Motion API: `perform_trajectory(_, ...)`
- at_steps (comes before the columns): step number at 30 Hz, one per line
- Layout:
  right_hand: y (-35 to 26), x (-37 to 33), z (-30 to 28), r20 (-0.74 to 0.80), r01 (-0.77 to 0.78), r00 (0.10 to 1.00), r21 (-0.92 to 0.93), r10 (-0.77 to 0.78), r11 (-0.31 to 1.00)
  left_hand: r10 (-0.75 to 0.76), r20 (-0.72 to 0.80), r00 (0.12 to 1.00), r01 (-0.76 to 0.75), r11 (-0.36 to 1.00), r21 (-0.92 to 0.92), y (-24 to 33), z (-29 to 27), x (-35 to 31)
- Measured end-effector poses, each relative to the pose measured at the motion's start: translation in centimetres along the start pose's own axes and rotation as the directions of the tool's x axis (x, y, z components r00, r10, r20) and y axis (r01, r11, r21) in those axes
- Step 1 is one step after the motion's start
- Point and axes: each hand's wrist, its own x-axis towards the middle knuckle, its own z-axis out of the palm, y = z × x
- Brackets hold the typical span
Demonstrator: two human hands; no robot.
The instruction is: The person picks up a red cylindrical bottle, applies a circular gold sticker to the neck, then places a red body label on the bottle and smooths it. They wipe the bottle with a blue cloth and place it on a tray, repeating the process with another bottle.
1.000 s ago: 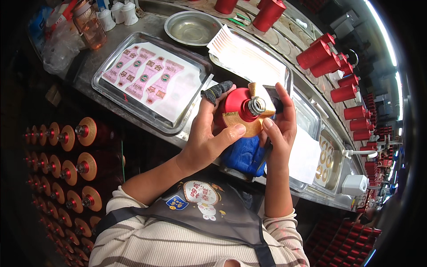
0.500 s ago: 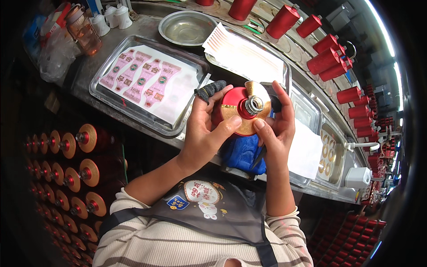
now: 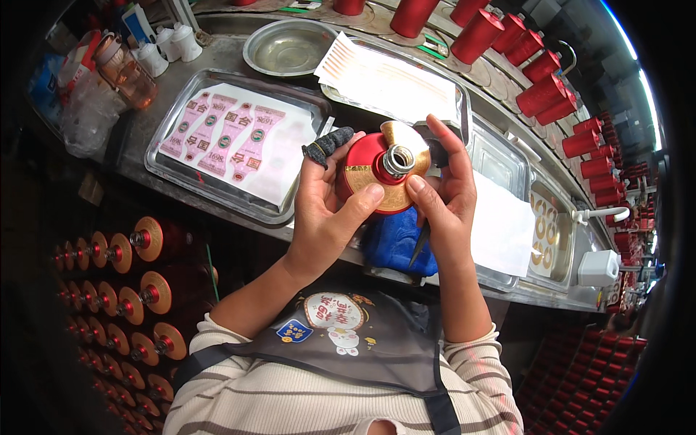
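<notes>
My left hand (image 3: pixel 322 210) and my right hand (image 3: pixel 448 203) hold a red bottle (image 3: pixel 365 154) between them, its open threaded neck tilted up toward me. Around the shoulder lies a gold ring-shaped label (image 3: pixel 386 199). Both thumbs press on its near side, while its far right end (image 3: pixel 406 138) stands up from the bottle. A dark knitted finger cover (image 3: pixel 328 147) with a band sits on a left finger. Below the right thumb, a thin dark pointed tool (image 3: pixel 419 248) sticks out of my right hand; its other end is hidden. Behind it is a blue padded thing (image 3: pixel 391 243).
A metal tray (image 3: pixel 161 168) with pink labels lies left, a round metal basin (image 3: pixel 250 54) beyond it. Striped label sheets (image 3: pixel 388 80) lie ahead. Gold labels fill a tray (image 3: pixel 568 243) at right. Red bottles (image 3: pixel 478 36) stand along the far conveyor; more bottles (image 3: pixel 148 239) are stacked lower left.
The view has shifted slightly. The bottle has tipped a little in my hands, and both thumbs still press on the gold label. The bottles on the conveyor have moved.
</notes>
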Motion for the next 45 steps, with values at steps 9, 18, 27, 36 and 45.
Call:
perform_trajectory(9, -0.1, -0.2, 0.3, 0.023, 0.018, 1.0, 0.013, -0.018, 1.0, 0.001, 0.011, 1.0, -0.001, 1.0, -0.006, 0.2, 0.0, -0.1)
perform_trajectory(18, 0.2, -0.1, -0.1, 0.023, 0.017, 1.0, -0.017, -0.017, 1.0, 0.007, 0.019, 1.0, -0.007, 1.0, -0.005, 0.2, 0.0, 0.0)
perform_trajectory(27, 0.6, 0.0, 0.4, 0.001, 0.053, 0.999, -0.09, -0.054, 0.994, 0.268, 0.016, 0.963, -0.254, 0.891, 0.377, -1.1, -1.1, -1.9)
perform_trajectory(36, 0.9, -0.2, 0.5, -0.005, 0.098, 0.995, -0.178, -0.1, 0.979, 0.468, 0.207, 0.859, -0.436, 0.458, 0.775, -0.3, -2.8, -0.5)
perform_trajectory(45, 1.7, 0.0, 1.1, -0.039, 0.112, 0.992, -0.152, -0.119, 0.982, 0.525, 0.275, 0.806, -0.436, 0.212, 0.875, -1.0, -3.0, -2.3)
